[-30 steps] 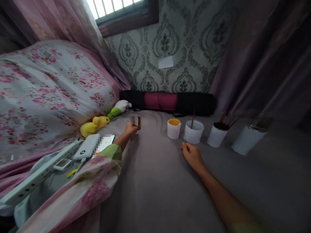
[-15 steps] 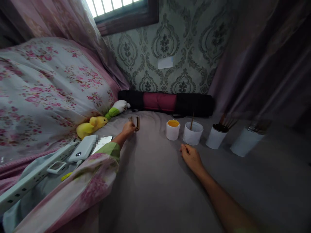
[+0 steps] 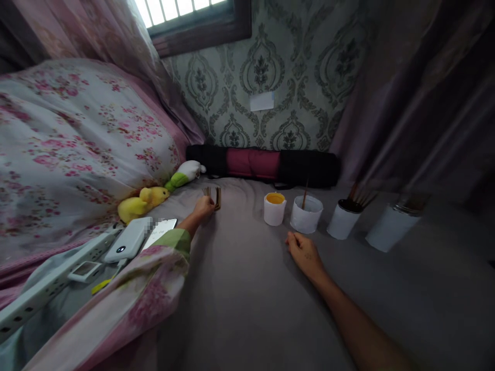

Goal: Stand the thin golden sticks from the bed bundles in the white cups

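Note:
My left hand (image 3: 203, 207) reaches forward over the grey bed sheet (image 3: 247, 304) and is closed on a small bundle of brown sticks (image 3: 213, 196) that stand up from its fingers. My right hand (image 3: 304, 253) rests on the sheet with its fingers curled, just in front of a row of white cups. What the curled fingers hold, if anything, is hidden. The nearest cup is a white cup with a yellow top (image 3: 274, 208). Beside it stands a white cup with one stick (image 3: 306, 213).
Two more white cups (image 3: 342, 218) (image 3: 390, 229) with sticks stand further right. A black and maroon roll (image 3: 263, 164) lies along the wall. At left are a floral pillow (image 3: 77, 144), a yellow plush toy (image 3: 139, 203), a power bank (image 3: 129, 239), a phone (image 3: 160, 230) and a power strip (image 3: 50, 283).
Both hands stay almost where they were. The view has shifted a little, so everything sits slightly further left and higher in the picture.

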`<state>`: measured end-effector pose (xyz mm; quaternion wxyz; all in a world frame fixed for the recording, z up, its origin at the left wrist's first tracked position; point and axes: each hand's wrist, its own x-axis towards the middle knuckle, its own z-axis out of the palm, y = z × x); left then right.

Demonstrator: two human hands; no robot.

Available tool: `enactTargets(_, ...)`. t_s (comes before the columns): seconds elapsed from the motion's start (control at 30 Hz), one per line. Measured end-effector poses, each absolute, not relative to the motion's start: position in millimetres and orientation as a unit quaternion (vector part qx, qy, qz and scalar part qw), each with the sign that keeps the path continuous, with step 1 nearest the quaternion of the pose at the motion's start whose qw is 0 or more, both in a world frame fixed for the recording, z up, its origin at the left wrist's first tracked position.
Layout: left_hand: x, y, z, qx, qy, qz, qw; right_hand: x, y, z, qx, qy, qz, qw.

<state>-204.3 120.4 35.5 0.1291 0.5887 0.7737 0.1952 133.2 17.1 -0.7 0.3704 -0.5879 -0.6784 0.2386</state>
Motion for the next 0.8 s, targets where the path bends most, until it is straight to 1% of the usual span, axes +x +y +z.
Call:
enactTargets(0.33,-205.1,121.6,31.8,0.597,0.778,0.174,0.089,133.1,17.1,0.8,-0.576,-0.684,0.234,0.382)
enactTargets(0.8,-202.3,117.0,34.2,0.593,0.775,0.19,0.108,133.3,17.2,0.6,-0.584,-0.682,0.239,0.369)
